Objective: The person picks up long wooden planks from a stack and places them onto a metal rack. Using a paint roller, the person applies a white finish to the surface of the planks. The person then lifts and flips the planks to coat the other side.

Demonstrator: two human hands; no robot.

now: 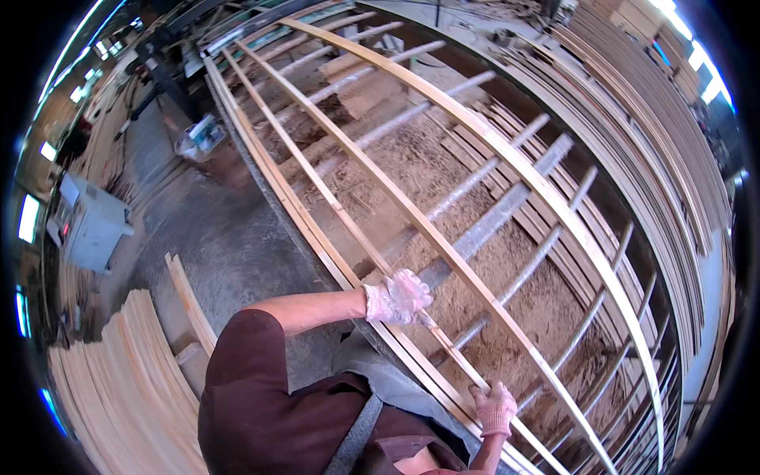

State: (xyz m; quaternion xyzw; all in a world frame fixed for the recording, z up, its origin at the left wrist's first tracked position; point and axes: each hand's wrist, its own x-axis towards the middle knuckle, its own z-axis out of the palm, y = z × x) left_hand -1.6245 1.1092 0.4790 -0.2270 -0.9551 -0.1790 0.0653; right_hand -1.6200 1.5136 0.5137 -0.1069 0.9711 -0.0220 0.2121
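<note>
The left hand in a pink-white glove (398, 298) grips a long, thin, pale wooden strip (453, 350) over grey metal bars (492, 218). The right hand (495, 408) is closed on its near part. A wide gap divides it from the pale wooden strip on the right (431, 235). Grey floor (218, 229) spreads left.

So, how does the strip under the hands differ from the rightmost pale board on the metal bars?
The strip looks narrower, the board broader. The left hand and right hand are on the strip; none touches the board. The strip lies nearer the person than the board. Both are long, pale wood across metal bars.
</note>
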